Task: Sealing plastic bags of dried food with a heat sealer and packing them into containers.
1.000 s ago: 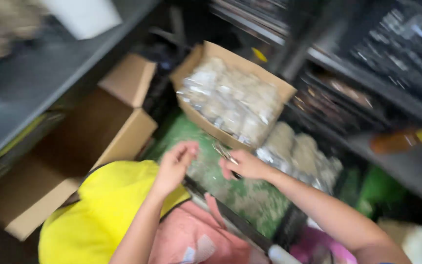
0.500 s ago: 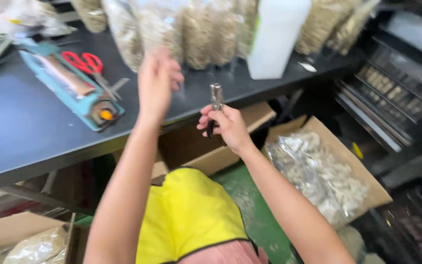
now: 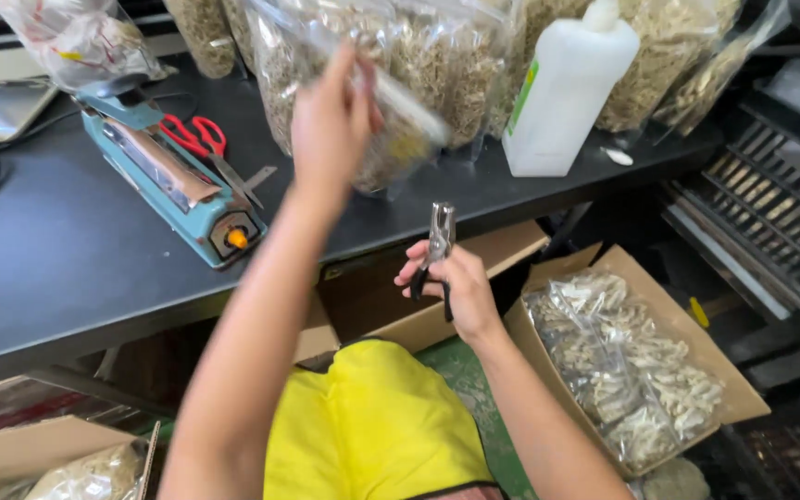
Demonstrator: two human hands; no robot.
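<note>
**Bag lifted, punch held ready**

Fingers point(image 3: 349, 88) of left hand point(image 3: 331, 125) clenched on upper part of clear bag point(image 3: 391, 111) of dried pieces, raised above dark counter point(image 3: 67, 250). Right hand point(image 3: 451, 282) wrapped around handles of metal hole punch point(image 3: 437, 243), jaw end up, just off counter edge — well below bag.

Likely trouble: bag blurred, apparently swinging, grip only at top; could slip or knock white plastic bottle point(image 3: 567, 93) just beside it. Row of filled bags crowds counter's back. Heat sealer point(image 3: 173, 181) and red scissors point(image 3: 198, 139) lie to left, apart from both hands.

Open room: bare counter in front of sealer and toward near edge. Below — open cardboard box point(image 3: 636, 370) of bags on floor, close to right elbow.
</note>
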